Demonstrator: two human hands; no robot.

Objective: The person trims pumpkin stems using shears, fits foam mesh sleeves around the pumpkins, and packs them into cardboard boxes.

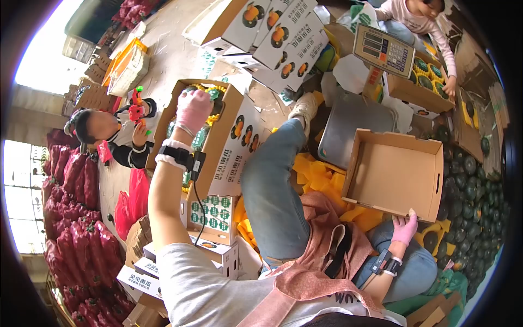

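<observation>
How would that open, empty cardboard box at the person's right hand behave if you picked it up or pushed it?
The empty box is probably light for its size, since nothing lies inside. Its folded cardboard walls should keep it fairly stiff. Its broad, flat bottom suggests sliding rather than rolling when pushed.

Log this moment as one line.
Left hand: at open carton of green squash, grip unclear | Right hand: holding edge of empty shallow box | Nearby: digital scale
</observation>
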